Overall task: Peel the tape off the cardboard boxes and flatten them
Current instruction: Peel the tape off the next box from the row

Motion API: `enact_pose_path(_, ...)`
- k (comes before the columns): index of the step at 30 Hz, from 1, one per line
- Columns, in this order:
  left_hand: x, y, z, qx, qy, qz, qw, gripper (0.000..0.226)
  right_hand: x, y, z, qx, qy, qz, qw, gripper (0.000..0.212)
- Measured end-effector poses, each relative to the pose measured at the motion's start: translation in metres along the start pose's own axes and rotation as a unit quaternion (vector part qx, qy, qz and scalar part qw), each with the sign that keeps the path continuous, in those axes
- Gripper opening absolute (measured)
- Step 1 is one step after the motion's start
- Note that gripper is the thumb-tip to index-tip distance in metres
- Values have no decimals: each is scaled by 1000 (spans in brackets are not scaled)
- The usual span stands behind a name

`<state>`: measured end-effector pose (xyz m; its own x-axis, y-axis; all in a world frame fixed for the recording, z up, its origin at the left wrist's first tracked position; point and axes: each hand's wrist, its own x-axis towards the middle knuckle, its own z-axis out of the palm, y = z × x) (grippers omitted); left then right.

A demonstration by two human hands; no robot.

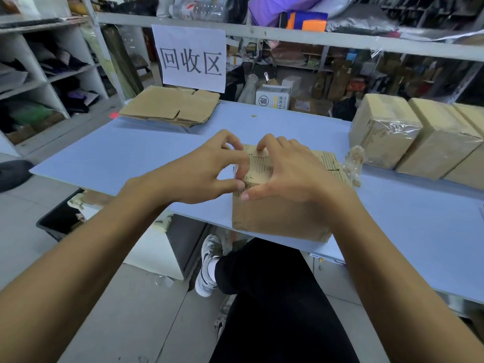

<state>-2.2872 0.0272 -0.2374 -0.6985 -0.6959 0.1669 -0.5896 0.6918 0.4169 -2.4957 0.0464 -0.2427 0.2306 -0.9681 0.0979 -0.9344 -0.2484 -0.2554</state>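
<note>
Both grips work at the top left corner of a cardboard box (280,205) sitting at the near edge of the blue worktop (117,153). The left hand (204,171) pinches clear tape at that corner; the right hand (285,174) rests curled fingertips on the box top. A crumpled tape wad (353,163) lies just right of the right grip, flattened boxes (170,106) beyond the left.

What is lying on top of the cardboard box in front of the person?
Both hands are on the box: the left hand pinches clear tape at its top left corner, and the right hand rests on the torn top. The surface beneath the hands is hidden.
</note>
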Motion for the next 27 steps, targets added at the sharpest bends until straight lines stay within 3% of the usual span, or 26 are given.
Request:
enact_pose_path(10,-4,-25,15,-5,133,102,986,19,2,2,1,3,0,6,1000,90)
enact_pose_path(13,1,-27,9,3,98,122,988,19,3,2,2,3,1,4,1000,89)
enact_pose_path(16,9,-23,2,-9,8,116,993,9,2,2,2,5,-1,7,1000,89)
enact_pose_path(21,24,-24,-11,-33,-114,72,990,21,2,2,1,15,-7,13,1000,90)
enact_pose_path(24,23,-33,-12,-80,-120,76,987,23,3,3,-1,17,-14,10,1000,90)
enact_pose_path(27,15,-42,-1,-158,-80,85,981,17,2,3,-3,23,-21,5,1000,89)
